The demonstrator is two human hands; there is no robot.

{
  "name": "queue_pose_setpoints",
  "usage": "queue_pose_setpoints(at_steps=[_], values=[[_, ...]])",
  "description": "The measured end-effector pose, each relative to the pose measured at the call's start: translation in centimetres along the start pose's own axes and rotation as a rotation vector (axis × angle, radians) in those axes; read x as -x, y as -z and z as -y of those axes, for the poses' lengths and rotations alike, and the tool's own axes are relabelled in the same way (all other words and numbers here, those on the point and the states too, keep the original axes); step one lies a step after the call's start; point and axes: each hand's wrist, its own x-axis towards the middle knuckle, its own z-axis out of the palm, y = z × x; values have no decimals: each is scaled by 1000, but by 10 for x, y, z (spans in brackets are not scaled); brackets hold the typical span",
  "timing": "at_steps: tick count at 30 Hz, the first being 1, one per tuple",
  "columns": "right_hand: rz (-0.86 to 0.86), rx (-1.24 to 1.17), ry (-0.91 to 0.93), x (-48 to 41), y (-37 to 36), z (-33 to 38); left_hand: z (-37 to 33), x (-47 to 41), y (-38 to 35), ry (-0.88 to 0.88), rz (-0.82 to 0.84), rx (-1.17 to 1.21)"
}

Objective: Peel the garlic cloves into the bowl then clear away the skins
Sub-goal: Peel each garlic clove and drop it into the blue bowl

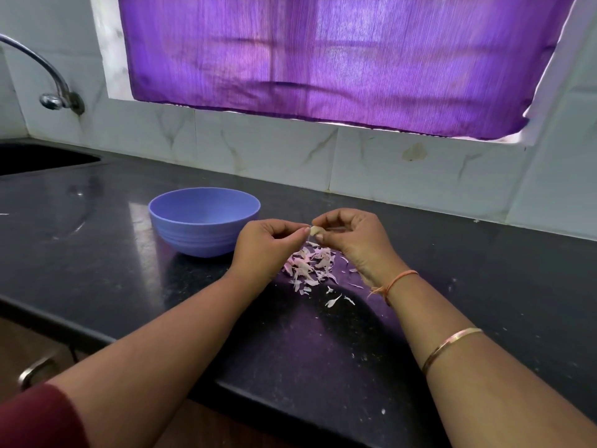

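A small pale garlic clove (316,230) is held above the black counter, between both hands. My right hand (352,240) grips it with curled fingers. My left hand (269,245) pinches at the clove's left end with thumb and forefinger. Directly below the hands lies a heap of pinkish-white garlic skins (311,265), with a few stray flakes nearer to me. The blue-violet bowl (181,215) stands just left of my left hand; its inside is hidden from this angle.
The black counter (129,279) runs left to a dark sink (38,156) with a curved metal tap (55,95) on the tiled wall. A purple curtain (339,59) covers the window behind. The counter's front edge crosses under my forearms, with a drawer handle (32,371) below.
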Motion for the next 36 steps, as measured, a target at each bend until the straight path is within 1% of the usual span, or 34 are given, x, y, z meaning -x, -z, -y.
queue_pose_setpoints(at_steps=[5, 13, 17, 22, 25, 26, 28, 32, 34, 36], values=[[5, 70, 24, -1, -1, 0, 0, -1, 0, 23, -1, -34], [34, 86, 18, 0, 0, 1, -1, 0, 2, 54, 10, -59], [75, 41, -2, 0, 2, 1, -1, 0, 2, 58, 12, -66], [134, -92, -49, 0, 2, 1, -1, 1, 2, 59, 9, -47], [141, -107, -63, 0, 2, 2, 0, 0, 2, 69, 10, -52], [131, -74, -55, 0, 1, 2, 0, -1, 2, 73, 13, -52], [92, 111, 12, 0, 0, 2, 0, -1, 2, 82, 14, -41], [-5, 548, 254, -4, 0, 1, 0, -1, 2, 104, 6, 4], [20, 788, 386, -5, 1, -1, 0, -2, 1, 122, -1, 16], [64, 890, 464, -5, 1, -1, 0, -2, 1, 137, -7, 18]])
